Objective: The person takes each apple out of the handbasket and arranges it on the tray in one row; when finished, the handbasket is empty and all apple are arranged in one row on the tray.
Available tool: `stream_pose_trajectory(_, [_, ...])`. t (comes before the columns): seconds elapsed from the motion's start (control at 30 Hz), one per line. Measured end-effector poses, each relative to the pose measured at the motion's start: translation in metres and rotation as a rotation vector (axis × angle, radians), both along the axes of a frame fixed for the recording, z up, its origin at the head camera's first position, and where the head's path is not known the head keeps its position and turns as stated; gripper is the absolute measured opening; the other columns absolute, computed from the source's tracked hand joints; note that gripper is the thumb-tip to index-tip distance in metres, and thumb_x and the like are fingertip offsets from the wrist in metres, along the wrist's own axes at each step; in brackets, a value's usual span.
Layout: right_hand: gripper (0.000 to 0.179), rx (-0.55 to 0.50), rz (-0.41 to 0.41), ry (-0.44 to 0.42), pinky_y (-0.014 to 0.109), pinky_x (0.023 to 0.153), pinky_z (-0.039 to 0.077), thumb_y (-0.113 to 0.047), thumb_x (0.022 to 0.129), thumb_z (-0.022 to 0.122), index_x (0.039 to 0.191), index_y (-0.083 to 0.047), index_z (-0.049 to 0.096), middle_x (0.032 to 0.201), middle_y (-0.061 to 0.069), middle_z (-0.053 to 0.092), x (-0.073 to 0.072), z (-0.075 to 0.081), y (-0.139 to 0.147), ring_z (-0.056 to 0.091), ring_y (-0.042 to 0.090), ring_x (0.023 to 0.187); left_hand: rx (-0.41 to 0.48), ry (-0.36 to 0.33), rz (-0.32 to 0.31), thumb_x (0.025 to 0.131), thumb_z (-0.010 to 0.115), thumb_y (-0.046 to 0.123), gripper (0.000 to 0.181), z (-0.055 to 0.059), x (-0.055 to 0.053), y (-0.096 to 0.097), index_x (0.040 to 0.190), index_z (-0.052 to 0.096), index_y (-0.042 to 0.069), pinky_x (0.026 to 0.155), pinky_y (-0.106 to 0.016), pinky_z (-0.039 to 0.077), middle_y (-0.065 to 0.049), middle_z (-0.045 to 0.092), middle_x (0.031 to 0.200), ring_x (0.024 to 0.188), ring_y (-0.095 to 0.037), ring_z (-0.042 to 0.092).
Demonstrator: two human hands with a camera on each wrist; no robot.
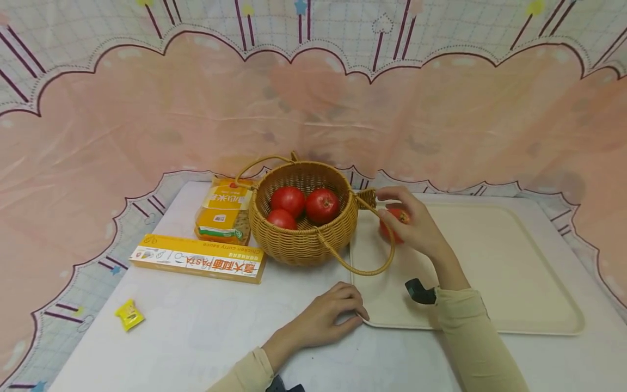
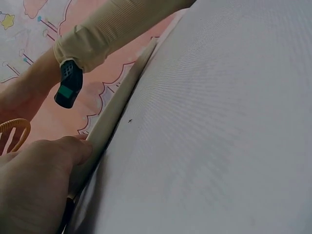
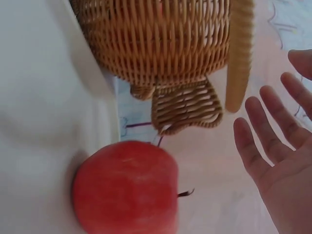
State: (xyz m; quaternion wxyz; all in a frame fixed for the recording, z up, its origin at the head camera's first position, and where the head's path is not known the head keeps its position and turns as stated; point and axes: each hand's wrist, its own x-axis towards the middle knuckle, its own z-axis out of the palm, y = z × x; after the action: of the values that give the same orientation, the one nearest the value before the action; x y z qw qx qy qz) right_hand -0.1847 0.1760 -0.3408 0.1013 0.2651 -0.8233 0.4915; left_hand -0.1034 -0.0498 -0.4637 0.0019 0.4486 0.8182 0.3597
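Observation:
In the head view a red apple point(image 1: 398, 224) lies on the cream tray point(image 1: 480, 261), near its left rim. My right hand point(image 1: 409, 220) is over this apple; in the right wrist view, the hand point(image 3: 287, 141) has its fingers spread, apart from the apple point(image 3: 126, 190). A wicker basket point(image 1: 303, 245) with three red apples point(image 1: 322, 206) stands left of the tray, its looped handle point(image 1: 364, 271) hanging over the tray's edge. At the tray's near left corner, my left hand point(image 1: 333, 316) grips the rim with thumb and bent fingers; the left wrist view shows its thumb point(image 2: 73, 151) against the rim.
Left of the basket stand a yellow bag of grain point(image 1: 222, 212) and a long pasta box point(image 1: 198, 258). A small yellow packet point(image 1: 129, 314) lies at the table's left. A patterned cloth point(image 1: 313, 120) hangs behind the white table point(image 1: 196, 332).

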Motion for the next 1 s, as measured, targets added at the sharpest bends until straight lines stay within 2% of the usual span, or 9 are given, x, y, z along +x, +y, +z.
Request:
stream_pose_trajectory(0.1, [0.033, 0.008, 0.020, 0.019, 0.050, 0.096, 0.046, 0.001, 0.089, 0.059, 0.121, 0.006, 0.053, 0.121, 0.021, 0.056, 0.001, 0.001, -0.002, 0.056, 0.024, 0.112, -0.005, -0.010, -0.002, 0.092, 0.060, 0.021, 0.010, 0.000, 0.000, 0.001, 0.097, 0.067, 0.026, 0.097, -0.022, 0.042, 0.014, 0.055, 0.102, 0.113, -0.001, 0.044])
stream_pose_trajectory(0.2, [0.033, 0.027, 0.047, 0.043, 0.041, 0.095, 0.048, 0.000, 0.089, 0.061, 0.121, 0.001, 0.055, 0.123, 0.015, 0.057, -0.006, -0.005, -0.001, 0.056, 0.031, 0.112, -0.007, -0.006, -0.001, 0.092, 0.061, 0.021, 0.009, 0.000, 0.000, 0.001, 0.097, 0.068, 0.025, 0.097, -0.022, 0.043, 0.013, 0.056, 0.102, 0.113, -0.002, 0.045])
stream_pose_trajectory(0.33, [0.034, 0.074, 0.108, 0.091, 0.036, 0.093, 0.049, -0.002, 0.088, 0.062, 0.121, -0.005, 0.057, 0.122, 0.009, 0.059, -0.016, -0.007, -0.002, 0.058, 0.023, 0.110, -0.009, -0.008, -0.003, 0.092, 0.060, 0.021, 0.009, 0.001, 0.000, 0.000, 0.097, 0.068, 0.024, 0.097, -0.022, 0.043, 0.013, 0.057, 0.102, 0.113, -0.003, 0.045])
stream_pose_trajectory(0.57, [0.032, 0.210, 0.235, 0.163, 0.042, 0.088, 0.048, -0.010, 0.090, 0.062, 0.122, -0.010, 0.057, 0.118, 0.006, 0.060, -0.025, 0.007, -0.015, 0.057, 0.023, 0.104, -0.007, 0.034, -0.011, 0.093, 0.059, 0.022, 0.010, -0.001, 0.000, 0.001, 0.098, 0.067, 0.026, 0.097, -0.022, 0.043, 0.015, 0.055, 0.103, 0.113, -0.003, 0.045])
stream_pose_trajectory(0.63, [0.031, 0.253, 0.258, 0.164, 0.040, 0.088, 0.048, -0.013, 0.092, 0.061, 0.122, -0.012, 0.057, 0.118, 0.004, 0.060, -0.026, 0.011, -0.020, 0.056, 0.022, 0.105, -0.006, 0.031, -0.013, 0.093, 0.059, 0.023, 0.010, -0.001, 0.001, 0.001, 0.098, 0.067, 0.027, 0.097, -0.022, 0.043, 0.015, 0.055, 0.103, 0.114, -0.003, 0.045])
stream_pose_trajectory(0.83, [0.029, 0.341, 0.311, 0.143, 0.037, 0.091, 0.050, -0.014, 0.093, 0.058, 0.123, -0.015, 0.055, 0.120, -0.002, 0.057, -0.032, 0.018, -0.034, 0.055, 0.014, 0.107, -0.010, -0.038, -0.006, 0.093, 0.060, 0.023, 0.010, -0.002, 0.002, 0.001, 0.098, 0.067, 0.026, 0.099, -0.024, 0.043, 0.015, 0.056, 0.105, 0.117, -0.003, 0.044])
stream_pose_trajectory(1.0, [0.028, 0.387, 0.328, 0.130, 0.037, 0.090, 0.050, -0.017, 0.094, 0.056, 0.123, -0.016, 0.055, 0.120, -0.003, 0.056, -0.036, 0.022, -0.045, 0.055, 0.010, 0.107, 0.004, -0.038, -0.004, 0.093, 0.060, 0.024, 0.009, -0.001, 0.002, 0.000, 0.098, 0.067, 0.026, 0.100, -0.026, 0.043, 0.014, 0.057, 0.104, 0.117, -0.004, 0.045])
